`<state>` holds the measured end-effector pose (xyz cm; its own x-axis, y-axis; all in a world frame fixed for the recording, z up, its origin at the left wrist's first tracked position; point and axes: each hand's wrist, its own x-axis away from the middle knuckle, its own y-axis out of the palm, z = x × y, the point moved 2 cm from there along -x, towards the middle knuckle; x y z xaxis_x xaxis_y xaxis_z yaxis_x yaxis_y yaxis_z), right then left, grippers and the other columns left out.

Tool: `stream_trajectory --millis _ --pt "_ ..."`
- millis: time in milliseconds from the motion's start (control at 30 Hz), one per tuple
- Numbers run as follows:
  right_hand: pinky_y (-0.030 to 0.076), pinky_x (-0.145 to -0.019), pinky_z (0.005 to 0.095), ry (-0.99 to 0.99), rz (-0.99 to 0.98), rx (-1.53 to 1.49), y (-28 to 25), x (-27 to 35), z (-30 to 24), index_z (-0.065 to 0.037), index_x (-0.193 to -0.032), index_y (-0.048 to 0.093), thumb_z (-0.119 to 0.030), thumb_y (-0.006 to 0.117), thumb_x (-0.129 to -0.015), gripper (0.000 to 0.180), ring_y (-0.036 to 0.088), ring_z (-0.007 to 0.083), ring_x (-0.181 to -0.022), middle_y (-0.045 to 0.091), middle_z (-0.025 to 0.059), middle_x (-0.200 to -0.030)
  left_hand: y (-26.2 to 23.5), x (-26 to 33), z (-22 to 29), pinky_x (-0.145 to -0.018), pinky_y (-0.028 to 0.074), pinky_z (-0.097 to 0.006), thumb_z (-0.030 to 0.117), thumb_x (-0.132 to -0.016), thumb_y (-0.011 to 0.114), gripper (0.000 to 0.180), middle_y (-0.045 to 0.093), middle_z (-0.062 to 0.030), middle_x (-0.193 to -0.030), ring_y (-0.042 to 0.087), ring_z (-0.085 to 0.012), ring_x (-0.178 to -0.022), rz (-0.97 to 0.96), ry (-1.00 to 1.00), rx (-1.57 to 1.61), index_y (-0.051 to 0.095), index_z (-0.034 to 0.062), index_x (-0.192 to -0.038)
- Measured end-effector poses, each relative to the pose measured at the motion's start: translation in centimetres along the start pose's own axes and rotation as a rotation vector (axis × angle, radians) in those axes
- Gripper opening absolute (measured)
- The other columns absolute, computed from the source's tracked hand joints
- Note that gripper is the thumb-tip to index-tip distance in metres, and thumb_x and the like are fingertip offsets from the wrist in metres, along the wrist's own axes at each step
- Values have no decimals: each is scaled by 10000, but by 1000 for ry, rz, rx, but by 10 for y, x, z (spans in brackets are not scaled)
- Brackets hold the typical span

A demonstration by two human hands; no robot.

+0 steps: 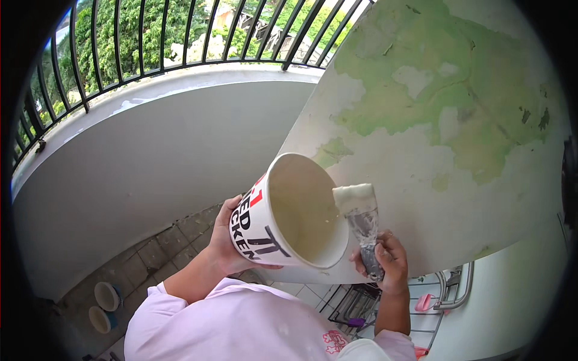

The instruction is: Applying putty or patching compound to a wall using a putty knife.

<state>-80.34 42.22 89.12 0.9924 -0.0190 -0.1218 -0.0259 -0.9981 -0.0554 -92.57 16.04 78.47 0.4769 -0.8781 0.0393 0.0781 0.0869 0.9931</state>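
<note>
My left hand [226, 243] is wrapped round the side and base of a white paper bucket [306, 207] with black and red print. The bucket is tilted, its mouth turned toward the right, and its pale inside shows. In my right hand [390, 260] is a putty knife [363, 224], held upright by its dark, smeared handle. A thick lump of off-white putty [354, 197] covers the blade's top edge. The blade stands just right of the bucket's rim. Behind both is a wall [385, 156] with patchy green and white areas where paint has come off.
A curved low wall [180, 126] with black railings [141, 42] runs along the left and back. Two small tubs [107, 297] stand on the tiled floor [153, 256] at lower left. At lower right are a metal rack [355, 304] and a pink item [423, 302].
</note>
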Motion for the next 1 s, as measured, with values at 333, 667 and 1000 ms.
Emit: stream_trajectory --millis 333,667,1000 --pt "404 -575 225 -471 248 419 21 -81 -166 -13 -1242 567 -217 539 -1038 290 510 73 -664 674 74 -925 85 -18 39 -940 411 -639 674 -863 500 632 541 -95 -1416 496 -407 -1258 -253 102 80 592 265 -1336" --pt "517 -733 354 -1107 420 1868 54 -137 -196 -103 -1208 720 -150 702 -934 278 633 232 -809 657 79 -936 73 -21 52 -940 388 -663 648 -908 431 634 468 -74 -1483 451 -388 -1299 -316 138 116 513 280 -1417" --pt "522 -718 382 -1075 407 1953 62 -150 -201 -109 -1198 722 -129 713 -906 292 644 276 -802 654 94 -915 59 -14 53 -939 399 -637 652 -899 425 653 457 -84 -1484 455 -383 -1285 -293 169 172 504 272 -1424"
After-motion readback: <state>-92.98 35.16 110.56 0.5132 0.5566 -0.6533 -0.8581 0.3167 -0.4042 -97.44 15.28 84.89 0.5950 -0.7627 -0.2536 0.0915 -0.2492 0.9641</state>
